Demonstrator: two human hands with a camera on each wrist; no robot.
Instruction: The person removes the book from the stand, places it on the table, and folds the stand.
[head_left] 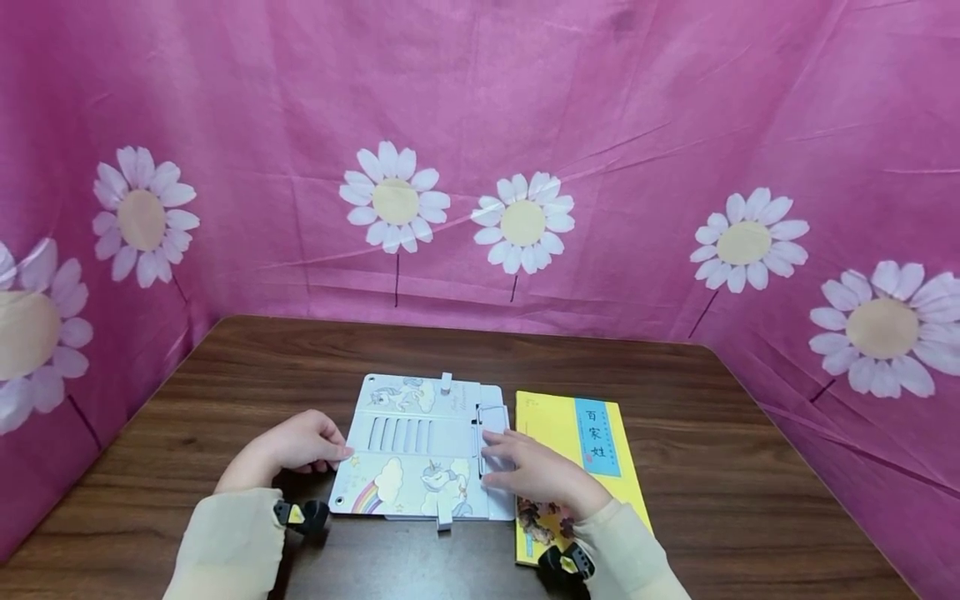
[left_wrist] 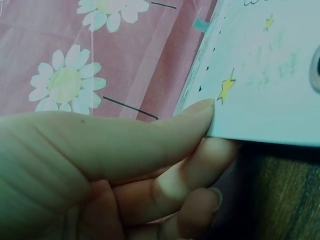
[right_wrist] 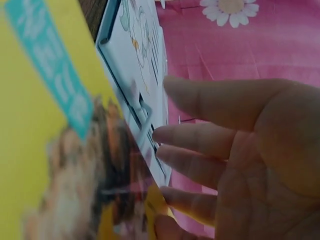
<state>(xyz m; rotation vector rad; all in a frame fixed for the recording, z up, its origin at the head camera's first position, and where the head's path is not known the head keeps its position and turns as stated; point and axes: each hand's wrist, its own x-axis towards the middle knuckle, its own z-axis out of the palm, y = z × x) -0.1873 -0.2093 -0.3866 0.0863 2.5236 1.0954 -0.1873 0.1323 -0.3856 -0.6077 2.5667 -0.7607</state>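
A white folding book stand (head_left: 442,437) with unicorn, cloud and rainbow prints lies flat on the table. Its left edge is between the thumb and index finger of my left hand (head_left: 303,442); the left wrist view shows that hand (left_wrist: 150,150) pinching the stand (left_wrist: 260,110) beside a yellow star. Over the stand's right end is my right hand (head_left: 543,472), its fingers fairly straight near a wire page holder (head_left: 491,437). In the right wrist view, the fingers of the right hand (right_wrist: 250,145) lie spread beside the stand (right_wrist: 135,65); contact is hard to tell.
A yellow book (head_left: 543,412) with a blue title panel lies just right of the stand, partly beneath my right forearm. The brown wooden table (head_left: 720,467) meets a pink curtain (head_left: 622,100) with white daisies at its back and sides.
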